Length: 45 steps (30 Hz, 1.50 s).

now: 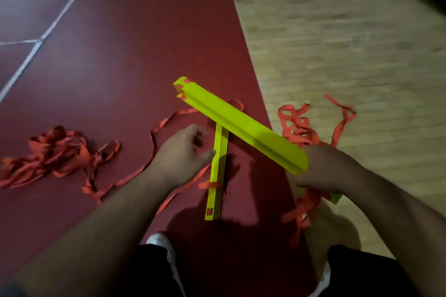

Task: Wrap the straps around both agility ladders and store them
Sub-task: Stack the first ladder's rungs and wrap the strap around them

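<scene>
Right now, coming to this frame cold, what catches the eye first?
A bright yellow bundle of ladder rungs, held slantwise at centre by the right hand at its near end. A second rung bundle lies on the maroon floor beneath it, beside the left hand. Tangled orange straps sprawl at left, with more on the wood floor at right.

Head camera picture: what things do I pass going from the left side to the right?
First the tangled strap pile → left hand → ladder bundle on the floor → right hand, gripping the raised ladder bundle.
</scene>
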Motion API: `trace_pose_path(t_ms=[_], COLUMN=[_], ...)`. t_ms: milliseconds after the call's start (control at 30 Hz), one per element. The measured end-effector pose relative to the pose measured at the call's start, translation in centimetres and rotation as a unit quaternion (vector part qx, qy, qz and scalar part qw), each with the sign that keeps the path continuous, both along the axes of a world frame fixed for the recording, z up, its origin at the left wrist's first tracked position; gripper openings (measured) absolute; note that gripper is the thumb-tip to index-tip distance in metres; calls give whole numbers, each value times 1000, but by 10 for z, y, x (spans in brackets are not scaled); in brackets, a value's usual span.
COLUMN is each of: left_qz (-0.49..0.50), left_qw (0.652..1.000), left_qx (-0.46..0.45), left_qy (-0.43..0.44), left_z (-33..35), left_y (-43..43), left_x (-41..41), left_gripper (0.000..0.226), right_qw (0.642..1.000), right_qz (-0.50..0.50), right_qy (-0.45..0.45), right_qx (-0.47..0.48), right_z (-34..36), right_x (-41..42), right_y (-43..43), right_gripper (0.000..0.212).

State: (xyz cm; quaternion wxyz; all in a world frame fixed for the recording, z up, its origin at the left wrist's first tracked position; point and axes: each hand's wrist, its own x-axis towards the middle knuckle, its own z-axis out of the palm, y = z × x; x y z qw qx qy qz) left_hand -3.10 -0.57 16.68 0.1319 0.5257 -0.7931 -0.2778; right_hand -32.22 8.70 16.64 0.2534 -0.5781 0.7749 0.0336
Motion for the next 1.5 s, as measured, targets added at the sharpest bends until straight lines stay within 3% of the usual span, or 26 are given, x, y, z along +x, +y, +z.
trace_pose_path(t_ms=[67, 133, 200, 267, 333, 400, 467, 533, 600, 733, 867, 1033, 1133, 1200, 1333, 1500], left_qz=[-45, -49, -73, -110, -138, -162, -174, -183, -191, -207, -191, -127, -105, -114, -123, -159], left_qw=[990, 972, 951, 937, 933, 939, 941, 935, 930, 932, 947, 936, 933, 941, 940, 929], left_qx=[-100, -169, -231, -227, -153, -84, -64, -51, -43, -34, -65, -188, -215, -194, -166, -203], left_qy=[-93, -158, -192, -244, -294, -292, -281, -298, -312, -297, -248, -271, -267, -254, -272, -267], left_z=[-1, -2, -5, -11, -18, -26, -30, -32, -34, -27, -5, 10, 2, -6, -10, -8], left_y=[11, 22, 26, 29, 32, 34, 33, 30, 29, 34, 39, 35, 32, 33, 37, 37], left_x=[5, 5, 5, 8, 10, 12, 10, 7, 0, -16, -26, -4, 8, 6, -2, -9], left_gripper=[81, 114, 125, 129, 119, 88, 51, 41, 40, 44, 54, 70, 42, 36, 40, 45], right_qw=[998, 994, 987, 983, 981, 979, 978, 976, 969, 969, 959, 967, 977, 979, 970, 968], right_qz=[42, 86, 133, 168, 182, 197, 198, 198, 213, 210, 181, 149, 141, 143, 167, 155], right_qy=[23, 46, 76, 74, 60, 51, 48, 74, 127, 117, 122, 148, 111, 102, 110, 123], right_qx=[-29, -46, -41, -16, 3, 19, 37, 48, 12, -65, -179, -147, -117, -103, -139, -152], right_z=[19, 35, 42, 42, 40, 32, 21, 5, -9, -17, 0, 27, 22, 9, -17, -23], right_x=[1, 3, 6, 9, 10, 9, 10, 14, 23, 60, 64, 42, 40, 46, 61, 64], right_y=[12, 25, 34, 41, 44, 45, 44, 43, 41, 39, 37, 35, 36, 34, 32, 33], right_gripper=[31, 29, 29, 31, 32, 30, 29, 36, 47, 72, 32, 36, 38, 40, 76, 48])
